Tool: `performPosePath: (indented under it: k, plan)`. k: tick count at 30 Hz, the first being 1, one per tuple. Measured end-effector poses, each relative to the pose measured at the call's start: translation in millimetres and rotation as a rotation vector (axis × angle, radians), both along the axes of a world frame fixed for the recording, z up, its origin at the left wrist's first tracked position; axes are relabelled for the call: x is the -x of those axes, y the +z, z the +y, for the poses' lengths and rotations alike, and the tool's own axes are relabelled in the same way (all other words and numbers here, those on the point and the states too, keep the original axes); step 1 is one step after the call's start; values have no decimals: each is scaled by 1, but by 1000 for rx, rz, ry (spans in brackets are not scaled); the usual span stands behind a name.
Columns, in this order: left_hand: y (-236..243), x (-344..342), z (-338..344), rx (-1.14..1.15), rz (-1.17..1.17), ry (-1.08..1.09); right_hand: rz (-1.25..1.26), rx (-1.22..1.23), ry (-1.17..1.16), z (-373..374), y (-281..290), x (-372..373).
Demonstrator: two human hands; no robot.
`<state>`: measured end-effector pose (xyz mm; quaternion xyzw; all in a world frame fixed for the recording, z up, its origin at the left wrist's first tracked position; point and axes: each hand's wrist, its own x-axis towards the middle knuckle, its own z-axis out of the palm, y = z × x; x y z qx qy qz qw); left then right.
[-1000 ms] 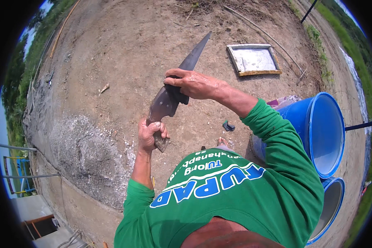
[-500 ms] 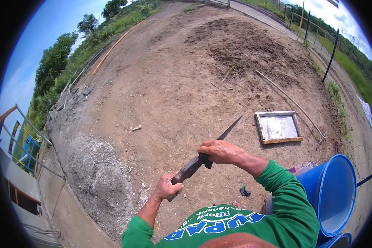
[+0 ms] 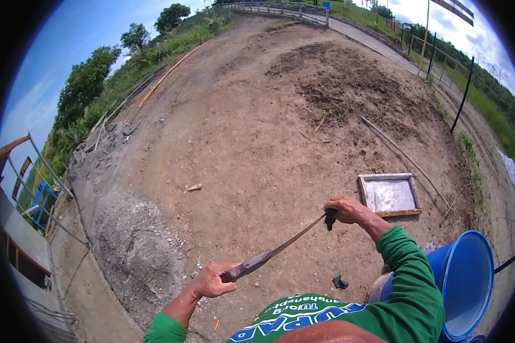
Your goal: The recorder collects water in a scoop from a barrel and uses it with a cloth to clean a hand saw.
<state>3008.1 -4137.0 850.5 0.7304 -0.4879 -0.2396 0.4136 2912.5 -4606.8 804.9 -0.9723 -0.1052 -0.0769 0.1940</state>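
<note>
My left hand (image 3: 214,280) is closed on the dark handle (image 3: 246,267) of a hand saw at lower centre, its long narrow blade (image 3: 296,235) slanting up to the right. My right hand (image 3: 346,208) is closed on a small black piece (image 3: 329,220) at the blade's far end; I cannot make out what that piece is or whether the tip is inside it. Beyond my right hand a wooden frame with a pale, flat fill (image 3: 388,193) lies on the dirt. A small dark object (image 3: 340,282) lies on the ground below the saw.
Blue plastic drums (image 3: 464,280) stand at my lower right. A gravel pile (image 3: 131,248) lies left, beside a concrete ledge (image 3: 83,291) and metal railing (image 3: 54,214). A long stick (image 3: 406,157), an orange pipe (image 3: 174,71) and fence posts (image 3: 462,94) are farther out.
My right hand has slid with the black piece from near the handle to the blade's far end. The saw now lies flatter, and my view has lifted toward the horizon.
</note>
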Motion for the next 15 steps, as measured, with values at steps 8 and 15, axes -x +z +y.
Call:
performPosePath:
  k: [8, 15]
  plan:
    - [20, -14, 84, -26, 257, 125, 352, 122, -532, -87, -35, 94]
    - [6, -27, 12, 391, 76, 343, 101, -1545, -286, -7, -73, 50]
